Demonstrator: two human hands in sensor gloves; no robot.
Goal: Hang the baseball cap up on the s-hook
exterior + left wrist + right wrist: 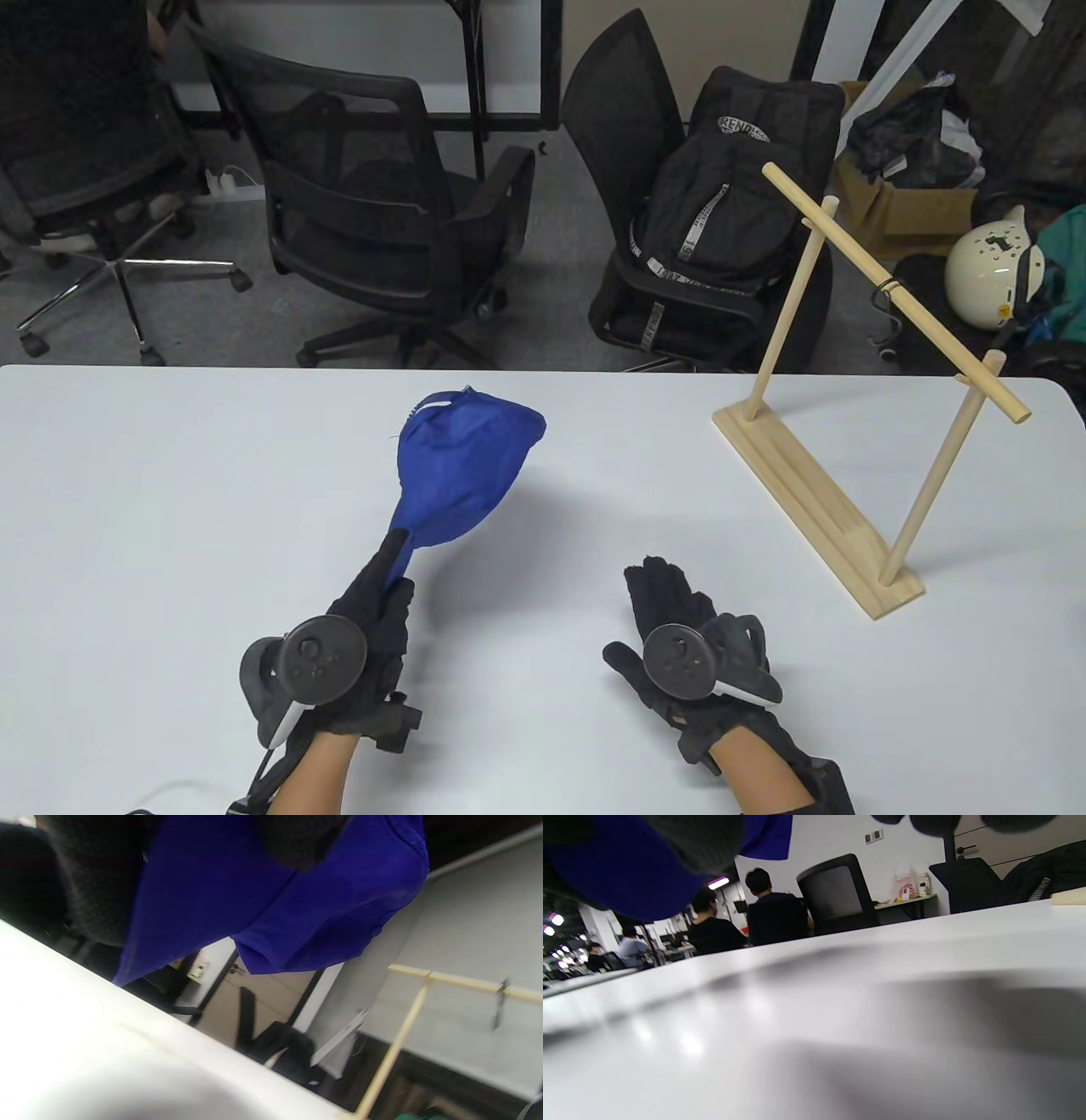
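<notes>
My left hand (386, 577) grips the brim of a blue baseball cap (462, 463) and holds it up above the white table (170, 475), crown pointing away from me. The cap fills the top of the left wrist view (271, 899) and shows at the top left of the right wrist view (619, 870). A dark s-hook (888, 287) hangs on the top rod of a wooden rack (848, 356) at the right; it also shows in the left wrist view (499, 1005). My right hand (670, 594) lies flat and empty on the table, fingers stretched forward, left of the rack's base.
The rack's flat wooden base (814, 501) stands near the table's right side. Beyond the far table edge stand black office chairs (365, 204), one with a black backpack (730, 195), and a white helmet (988, 267).
</notes>
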